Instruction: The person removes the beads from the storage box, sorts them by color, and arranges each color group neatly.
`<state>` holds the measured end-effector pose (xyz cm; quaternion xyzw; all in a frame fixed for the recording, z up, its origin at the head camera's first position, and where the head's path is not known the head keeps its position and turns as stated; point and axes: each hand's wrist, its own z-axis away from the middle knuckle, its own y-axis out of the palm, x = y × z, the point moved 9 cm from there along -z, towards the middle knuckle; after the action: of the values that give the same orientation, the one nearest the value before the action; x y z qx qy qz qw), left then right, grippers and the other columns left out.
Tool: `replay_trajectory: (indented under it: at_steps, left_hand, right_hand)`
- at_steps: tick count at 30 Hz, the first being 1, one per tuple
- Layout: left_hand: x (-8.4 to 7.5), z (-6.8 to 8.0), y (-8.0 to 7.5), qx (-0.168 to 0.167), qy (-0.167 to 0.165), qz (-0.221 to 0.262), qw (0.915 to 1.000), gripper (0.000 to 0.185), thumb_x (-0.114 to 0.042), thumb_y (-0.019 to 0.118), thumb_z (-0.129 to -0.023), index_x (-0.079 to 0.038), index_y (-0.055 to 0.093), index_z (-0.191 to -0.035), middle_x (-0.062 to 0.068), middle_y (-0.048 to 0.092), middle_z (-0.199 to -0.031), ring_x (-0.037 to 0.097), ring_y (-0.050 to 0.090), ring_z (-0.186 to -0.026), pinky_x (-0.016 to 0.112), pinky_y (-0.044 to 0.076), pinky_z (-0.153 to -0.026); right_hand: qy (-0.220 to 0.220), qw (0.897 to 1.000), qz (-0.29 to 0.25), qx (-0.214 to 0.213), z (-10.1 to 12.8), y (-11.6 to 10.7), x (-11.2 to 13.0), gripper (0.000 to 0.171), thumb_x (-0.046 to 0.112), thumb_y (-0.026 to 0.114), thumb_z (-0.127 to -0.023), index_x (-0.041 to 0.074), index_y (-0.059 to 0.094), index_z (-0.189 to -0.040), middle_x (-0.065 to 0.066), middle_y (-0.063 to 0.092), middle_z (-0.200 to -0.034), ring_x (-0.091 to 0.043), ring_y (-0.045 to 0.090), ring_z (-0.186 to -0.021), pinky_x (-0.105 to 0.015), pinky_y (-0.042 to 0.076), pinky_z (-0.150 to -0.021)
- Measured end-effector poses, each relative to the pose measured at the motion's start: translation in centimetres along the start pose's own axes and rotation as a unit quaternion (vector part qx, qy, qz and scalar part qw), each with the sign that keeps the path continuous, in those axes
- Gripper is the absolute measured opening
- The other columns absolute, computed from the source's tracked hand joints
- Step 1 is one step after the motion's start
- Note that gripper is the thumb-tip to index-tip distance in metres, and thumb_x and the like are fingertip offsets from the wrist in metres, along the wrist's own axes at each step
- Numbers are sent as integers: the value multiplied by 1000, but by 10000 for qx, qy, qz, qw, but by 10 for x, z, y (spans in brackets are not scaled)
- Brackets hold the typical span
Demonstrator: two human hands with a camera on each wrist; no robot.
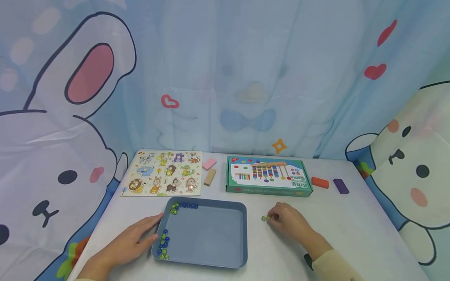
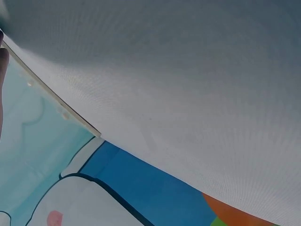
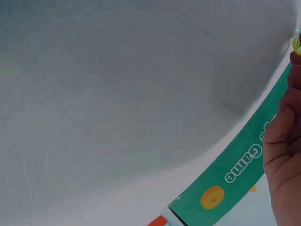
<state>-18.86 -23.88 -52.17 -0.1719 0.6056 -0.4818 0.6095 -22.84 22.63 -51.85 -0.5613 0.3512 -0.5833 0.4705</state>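
White table (image 1: 369,234) | left fingers (image 1: 147,223) apart at tray (image 1: 207,234) edge | right fingers (image 1: 275,209) pinch marble (image 1: 268,218)

shallow rectangular blue-grey tray (image 1: 207,234), flat. small round glassy blue marbles (image 1: 188,205) and small yellow-green marbles (image 1: 164,251) bunch in its far-left corner and near-left side. outside, rightward, i see one loose marble (image 1: 263,219), another pinched in the right hand (image 1: 289,222).

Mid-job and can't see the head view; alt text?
A person's right hand pinches a green marble, another beside it, on a white table; the left hand touches a blue-grey tray holding blue and green marbles in its left half. Behind lie an animal puzzle, blocks and a game box.
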Motion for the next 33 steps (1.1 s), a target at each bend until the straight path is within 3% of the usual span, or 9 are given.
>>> replay_trajectory:
  at_steps: [8, 18, 26, 33]
  left_hand:
    - [-1, 0, -1, -26, 25, -37, 10000, 67, -59, 54, -104, -33, 36, -164, 11, 47, -163, 42, 43, -151, 66, 39, -121]
    - [-2, 2, -2, -88, 79, -68, 9999, 67, -57, 54, -104, -32, 38, -163, 11, 48, -162, 42, 45, -150, 65, 40, -120]
    - [-2, 2, -1, -57, 54, -62, 9999, 67, -57, 55, -104, -32, 37, -164, 10, 48, -163, 41, 44, -151, 65, 40, -121]
    - [-2, 0, 0, -52, 67, -35, 10000, 67, -57, 55, -104, -32, 36, -164, 10, 47, -163, 40, 44, -151, 64, 39, -122]
  right_hand:
    - [-90, 9999, 3, -66, 3, -3, -2, 13, 22, 88, -84, 22, 80, -93, 10, 59, -79, -8, 52, -78, -27, 53, -72]
    - [-452, 9981, 35, -426, 0, -29, 9, 18, 27, 87, -86, 18, 80, -100, 9, 60, -82, -9, 52, -79, -26, 54, -71]
    - [-818, 9946, 175, -608, -9, -46, 37, 21, 31, 87, -87, 18, 79, -103, 10, 61, -85, -9, 54, -82, -27, 55, -72]
    - [-1339, 9887, 191, -640, -19, -58, 78, 24, 31, 86, -88, 16, 81, -106, 8, 62, -88, -9, 55, -84, -27, 55, -72]
